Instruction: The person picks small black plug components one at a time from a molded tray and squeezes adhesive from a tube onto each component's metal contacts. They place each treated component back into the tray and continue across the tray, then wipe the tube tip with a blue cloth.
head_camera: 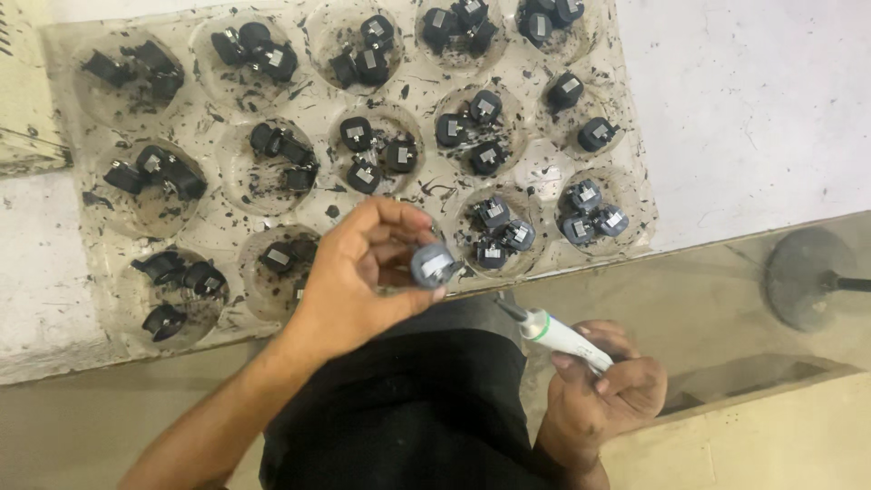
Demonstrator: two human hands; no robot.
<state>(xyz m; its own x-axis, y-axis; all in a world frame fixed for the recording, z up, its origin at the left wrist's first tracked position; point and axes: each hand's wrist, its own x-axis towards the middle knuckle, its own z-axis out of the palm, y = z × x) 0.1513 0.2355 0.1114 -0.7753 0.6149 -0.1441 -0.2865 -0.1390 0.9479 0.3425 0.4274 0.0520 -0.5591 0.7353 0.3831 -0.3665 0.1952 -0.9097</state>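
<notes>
You are looking down on a white, scuffed tabletop (753, 109) whose front edge runs across the middle of the view, with a bare greyish floor (689, 290) below it and a pale board (771, 436) at the lower right. On the tabletop lies a clear plastic tray with round wells (227, 227), its surface speckled all over with black shavings; nearly every well holds a few small black plastic parts with metal inserts (372, 150), two to four to a well. At the left edge a cream-coloured block (27, 91) stands just beside the tray. On the floor to the right sits a round dark grey disc base with a black rod (807, 277), well apart from your hands. Your left hand (363, 272) hovers over the tray's front edge, its grip closed with thumb and fingertips around one small dark round part with a metal face (434, 265), held up off the tray and turned toward you. Your right hand (608, 386) is lower, over your black-clad lap (408, 408), its grip wrapped closed around a white pen-shaped tool with a green band and dark tip (549, 333), the tip pointing up toward the held part but not touching it. Nothing lies between the tool tip and the part.
</notes>
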